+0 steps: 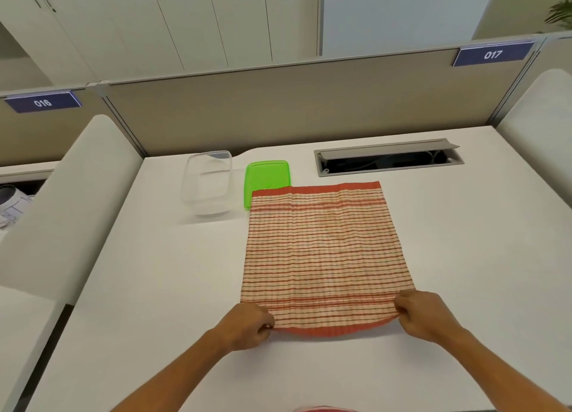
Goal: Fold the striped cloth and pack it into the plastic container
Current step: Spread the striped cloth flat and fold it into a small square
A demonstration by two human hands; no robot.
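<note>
Striped cloth (325, 257) is lying flat on the white worktop (154, 288), centre-right, red border bands at its far and near edges. Left hand (247, 326) is pinching the near-left corner, right hand (424, 314) is pinching the near-right corner; fingers (267, 326) on both hands are closed onto the fabric, and the near red hem is sagging in a shallow curve between them, lifted slightly off the surface. Far-left corner of the cloth is overlapping the near-right part of a green lid (266, 176), which is lying flat. Clear plastic container (207, 182) is sitting just left of the lid, open-topped, nothing visible inside it, not touching the cloth. Open worktop is running wide to the left of the cloth and in front of the hands; right of the cloth there is bare surface too, up to a white padded side panel (538, 127). Behind the cloth, a grey cable hatch (387, 156) is sitting open in the worktop, near the far hem but apart from it. A beige divider wall (278, 108) is closing off the far edge, with a blue 017 label (492, 54) on top right and a 016 label (42, 102) at left. The left worktop edge is dropping to a dark gap beside another white panel (62, 195).
</note>
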